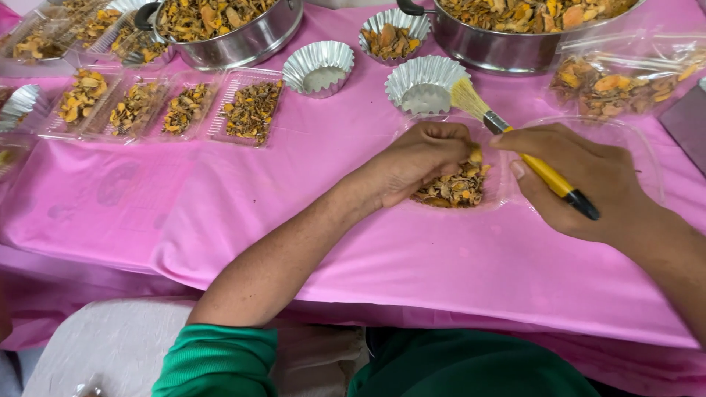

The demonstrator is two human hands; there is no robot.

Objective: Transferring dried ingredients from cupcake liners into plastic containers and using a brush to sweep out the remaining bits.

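Observation:
My left hand (419, 160) rests with curled fingers on a heap of dried yellow-brown pieces (452, 187) lying in a clear plastic tray (507, 192) on the pink tablecloth. My right hand (588, 180) grips a small brush with a yellow handle (548, 176), a metal ferrule and pale bristles (468, 97). The bristles point up and away, toward an empty fluted foil cup (423, 82). Whether the left fingers pinch a piece is hidden.
Several filled clear trays (251, 109) line the far left. Two steel pans (235, 33) (507, 40) heaped with dried pieces stand at the back, with an empty foil cup (318, 68), a filled one (393, 35) and a clear bag of pieces (625, 77).

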